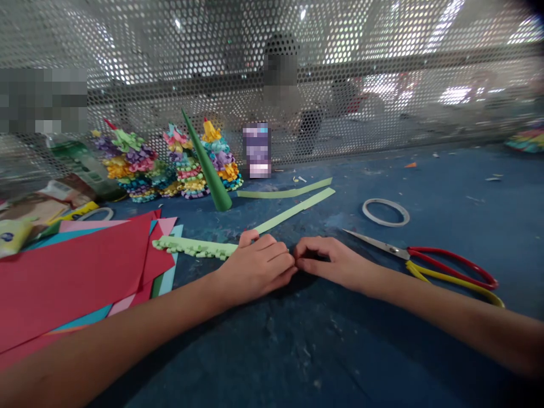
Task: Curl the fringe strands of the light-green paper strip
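A light green paper strip with a curled fringe (199,247) runs from the left under my left hand (257,266). My left hand's fingers are closed over this strip and cover its right part. My right hand (325,258) is pinched, thumb against forefinger, with its tips meeting my left fingertips; what lies in the pinch is hidden. Behind my hands are a plain light green strip (297,209) and another plain strip (280,194) farther back. Scissors (397,250) with one red and one yellow handle lie beside my right forearm, blades partly apart.
A dark green paper cone (210,178) stands before several fringed, multicoloured paper cones (221,156). Coloured paper sheets (85,266) are stacked at left. A white tape ring (386,212) lies at right. A phone (256,150) leans against the perforated metal screen (170,51); people are beyond.
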Motion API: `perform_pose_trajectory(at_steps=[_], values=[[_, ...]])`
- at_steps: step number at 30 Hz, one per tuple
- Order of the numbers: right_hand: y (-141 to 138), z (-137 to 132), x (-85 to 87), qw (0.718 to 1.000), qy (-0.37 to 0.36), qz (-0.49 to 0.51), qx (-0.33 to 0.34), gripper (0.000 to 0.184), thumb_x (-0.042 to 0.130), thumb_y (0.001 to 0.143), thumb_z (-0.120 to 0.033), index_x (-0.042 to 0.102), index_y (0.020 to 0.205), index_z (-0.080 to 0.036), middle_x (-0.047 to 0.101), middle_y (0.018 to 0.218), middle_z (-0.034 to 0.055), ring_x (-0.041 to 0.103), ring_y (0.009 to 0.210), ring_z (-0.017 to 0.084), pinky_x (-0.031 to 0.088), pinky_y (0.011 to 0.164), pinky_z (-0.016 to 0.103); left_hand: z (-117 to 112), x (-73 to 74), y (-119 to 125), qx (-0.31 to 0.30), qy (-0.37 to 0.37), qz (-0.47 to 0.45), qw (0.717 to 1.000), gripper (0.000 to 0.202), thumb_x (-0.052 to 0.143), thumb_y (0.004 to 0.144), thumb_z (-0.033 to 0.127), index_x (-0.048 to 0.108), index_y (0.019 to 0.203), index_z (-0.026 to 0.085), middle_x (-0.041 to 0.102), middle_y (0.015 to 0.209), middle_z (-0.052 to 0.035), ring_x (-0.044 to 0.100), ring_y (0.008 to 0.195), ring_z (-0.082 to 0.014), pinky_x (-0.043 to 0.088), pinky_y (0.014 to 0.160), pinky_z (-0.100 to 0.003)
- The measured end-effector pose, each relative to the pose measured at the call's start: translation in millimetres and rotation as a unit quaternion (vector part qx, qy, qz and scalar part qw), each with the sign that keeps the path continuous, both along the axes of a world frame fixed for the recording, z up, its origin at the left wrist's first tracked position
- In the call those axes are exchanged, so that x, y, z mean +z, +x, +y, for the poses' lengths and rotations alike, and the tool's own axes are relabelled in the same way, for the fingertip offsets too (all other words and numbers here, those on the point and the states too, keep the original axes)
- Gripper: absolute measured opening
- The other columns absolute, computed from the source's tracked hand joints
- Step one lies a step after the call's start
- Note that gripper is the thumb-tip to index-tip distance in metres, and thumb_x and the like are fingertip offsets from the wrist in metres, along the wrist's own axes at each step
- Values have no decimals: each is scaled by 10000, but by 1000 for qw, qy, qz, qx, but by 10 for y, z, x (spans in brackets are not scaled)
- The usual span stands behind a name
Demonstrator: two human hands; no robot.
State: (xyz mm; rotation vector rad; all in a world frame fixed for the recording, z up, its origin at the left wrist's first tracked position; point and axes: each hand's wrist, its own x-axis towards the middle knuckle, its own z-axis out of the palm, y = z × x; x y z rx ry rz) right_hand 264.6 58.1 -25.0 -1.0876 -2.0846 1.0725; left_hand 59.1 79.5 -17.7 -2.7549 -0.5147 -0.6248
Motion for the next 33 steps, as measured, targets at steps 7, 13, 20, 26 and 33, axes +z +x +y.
perform_pose_trajectory(at_steps=[7, 13, 20, 26, 33], values=[[46, 6, 61, 995, -52, 40, 73, 93, 541, 813, -235, 523, 748, -171, 487, 683, -29, 448, 643, 105, 349, 586, 233, -36, 39, -16, -36, -23, 13, 999, 211, 380, 955, 287, 544, 870, 184, 611, 818, -1, 491, 775, -147, 304, 710, -308], [27, -5, 50, 996, -68, 35, 42, 69, 513, 799, -184, 502, 732, -175, 458, 669, -35, 416, 627, 101, 325, 569, 231, -39, 28, -2, -20, -39, 20, 999, 223, 358, 958, 288, 518, 852, 174, 606, 829, -13, 497, 783, -158, 288, 710, -323], [15, 4, 79, 986, -145, 72, 45, 103, 512, 799, -204, 481, 707, -171, 398, 625, -51, 362, 573, 88, 275, 523, 226, -30, 17, -21, -16, -63, 1, 998, 116, 397, 948, 264, 488, 939, 193, 607, 884, -6, 492, 811, -147, 268, 749, -331], [32, -2, 126, 984, -135, 63, 96, 150, 510, 814, -259, 495, 702, -161, 407, 626, -40, 369, 594, 97, 277, 542, 235, -42, 17, -31, -51, -21, 12, 998, 109, 383, 957, 233, 487, 938, 205, 606, 842, 10, 480, 790, -145, 265, 741, -323], [20, -23, 76, 996, -37, 60, 50, 77, 508, 820, -222, 504, 763, -170, 466, 701, -22, 415, 653, 109, 330, 591, 238, -47, 38, 4, -16, -52, -22, 998, 134, 411, 945, 265, 477, 858, 188, 606, 813, 9, 497, 748, -137, 274, 728, -320]])
